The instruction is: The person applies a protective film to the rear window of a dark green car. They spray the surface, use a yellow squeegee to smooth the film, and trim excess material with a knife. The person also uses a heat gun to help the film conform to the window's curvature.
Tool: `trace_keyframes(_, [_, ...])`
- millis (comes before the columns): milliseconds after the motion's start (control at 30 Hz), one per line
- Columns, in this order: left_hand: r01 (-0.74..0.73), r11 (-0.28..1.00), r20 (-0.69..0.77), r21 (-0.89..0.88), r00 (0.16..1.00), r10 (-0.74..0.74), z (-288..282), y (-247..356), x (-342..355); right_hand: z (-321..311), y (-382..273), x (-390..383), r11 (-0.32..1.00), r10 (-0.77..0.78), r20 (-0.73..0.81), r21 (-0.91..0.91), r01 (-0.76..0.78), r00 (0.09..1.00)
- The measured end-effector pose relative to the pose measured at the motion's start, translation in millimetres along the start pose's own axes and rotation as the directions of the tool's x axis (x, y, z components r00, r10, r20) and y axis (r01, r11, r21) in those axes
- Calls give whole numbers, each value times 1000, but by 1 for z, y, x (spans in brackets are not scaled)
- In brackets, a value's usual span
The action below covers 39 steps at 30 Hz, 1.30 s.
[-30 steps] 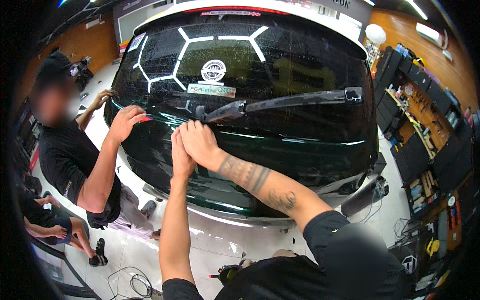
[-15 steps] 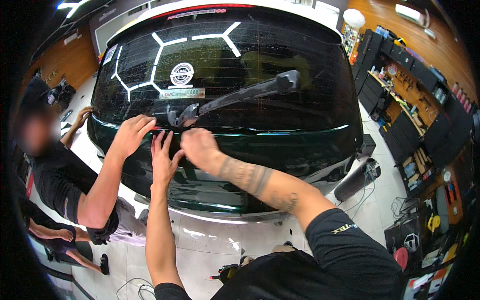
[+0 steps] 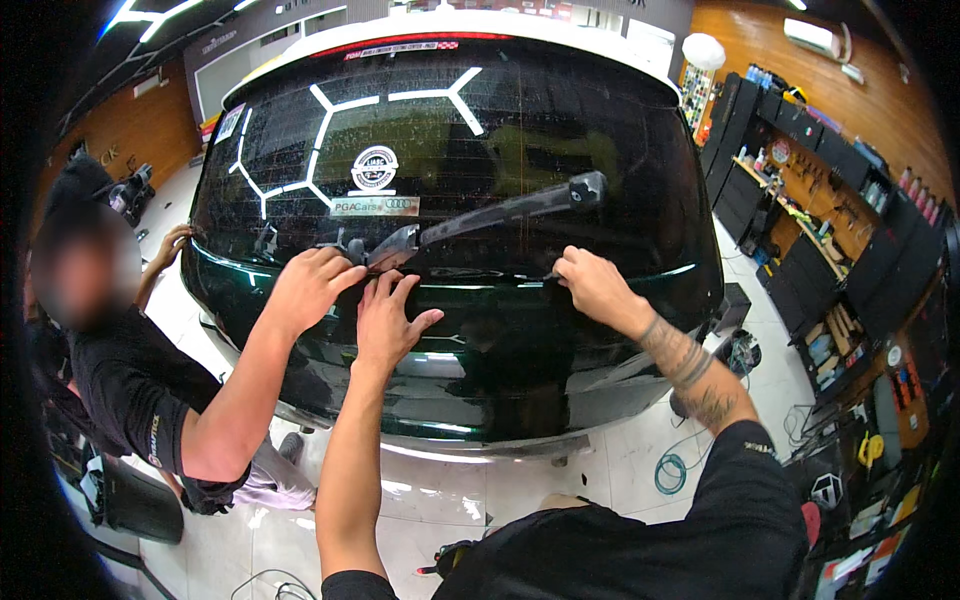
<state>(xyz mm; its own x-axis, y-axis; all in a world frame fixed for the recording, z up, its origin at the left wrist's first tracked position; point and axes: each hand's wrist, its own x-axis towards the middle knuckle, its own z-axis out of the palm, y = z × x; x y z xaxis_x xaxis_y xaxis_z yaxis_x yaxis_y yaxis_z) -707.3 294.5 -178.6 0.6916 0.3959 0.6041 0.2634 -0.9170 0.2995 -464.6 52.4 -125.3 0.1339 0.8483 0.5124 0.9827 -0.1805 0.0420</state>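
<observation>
Tailgate (image 3: 500,350) of the dark green car fills my view, rear window (image 3: 450,150) above it. My left hand (image 3: 388,322) lies flat on the painted panel just below the window's lower edge, fingers spread, near the middle. My right hand (image 3: 590,285) is further toward the tailgate's right side, at the same edge, fingers pinched together on something thin at the glass line; looks like the edge of a film, can't tell for sure. Rear wiper (image 3: 480,215) runs diagonally across the glass between and above my two hands, its pivot just above my left hand. Co-worker's hand (image 3: 310,285) is pressed on the tailgate just beside my left hand, touching the window's lower edge. Their other hand (image 3: 175,243) grips the tailgate's left edge. Round sticker (image 3: 374,167) sits on the glass above the wiper.
</observation>
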Motion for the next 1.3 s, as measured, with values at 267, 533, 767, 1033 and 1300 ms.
trace_keyframes(267, [-6, 991, -50, 136, 999, 13, 12, 22, 20, 20, -22, -13, 988, 43, -278, -130, -82, 960])
trace_keyframes(533, [-190, 979, -84, 77, 977, 196, 52, 101, 25, 18, -17, -35, 975, 96, -265, -168, -143, 959])
trace_keyframes(767, [-193, 981, -116, -27, 975, 189, 60, 86, 26, -27, 82, -88, 977, 106, -161, -165, -133, 981])
trace_keyframes(1033, [-53, 996, -161, 72, 985, 64, 92, 131, 40, -14, 54, -65, 992, 34, -162, -111, -52, 986])
trace_keyframes(1300, [-153, 987, -128, -43, 981, 146, 113, 198, 69, -44, 122, -92, 999, 27, -129, 39, -22, 991])
